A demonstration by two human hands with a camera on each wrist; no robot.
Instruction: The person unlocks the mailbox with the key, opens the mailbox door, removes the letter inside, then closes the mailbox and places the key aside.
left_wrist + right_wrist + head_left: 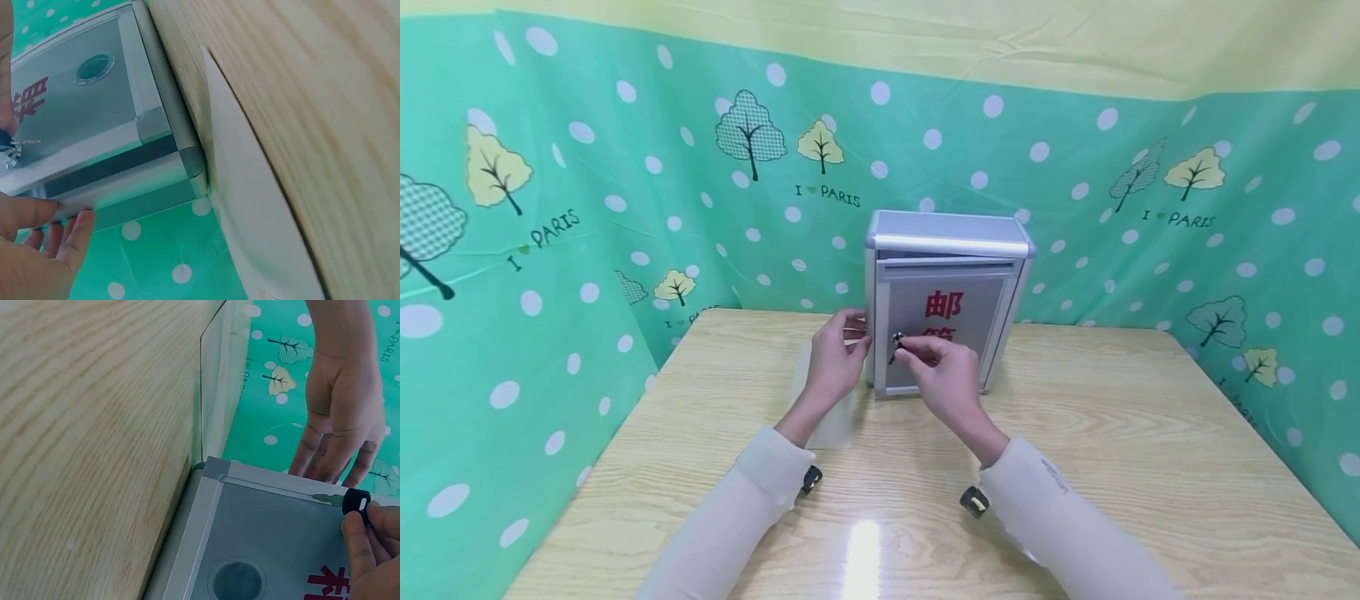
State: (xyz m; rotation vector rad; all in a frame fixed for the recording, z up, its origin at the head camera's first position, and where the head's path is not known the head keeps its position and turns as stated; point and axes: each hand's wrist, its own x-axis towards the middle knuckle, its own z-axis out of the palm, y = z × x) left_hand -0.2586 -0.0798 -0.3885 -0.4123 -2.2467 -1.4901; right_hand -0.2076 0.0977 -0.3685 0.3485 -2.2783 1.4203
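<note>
A grey metal mailbox (pixel 951 227) with red characters stands upright on the table. Its front door (pixel 56 81) is slightly ajar, with a dark gap along the lock side. My right hand (pixel 951 375) pinches a black-headed key (pixel 357 501) at the silver lock (pixel 12 156) on the door. A key blade hangs out beside the pinching fingers. My left hand (pixel 837 358) touches the mailbox's left side wall, its thumb and fingers along the edge by the gap (pixel 47 231). The inside of the mailbox is hidden.
A pale flat envelope-like sheet (pixel 831 429) lies on the wooden table (pixel 1112 433), left of the mailbox and partly under my left forearm. A green dotted curtain (pixel 685 200) hangs behind and along both sides.
</note>
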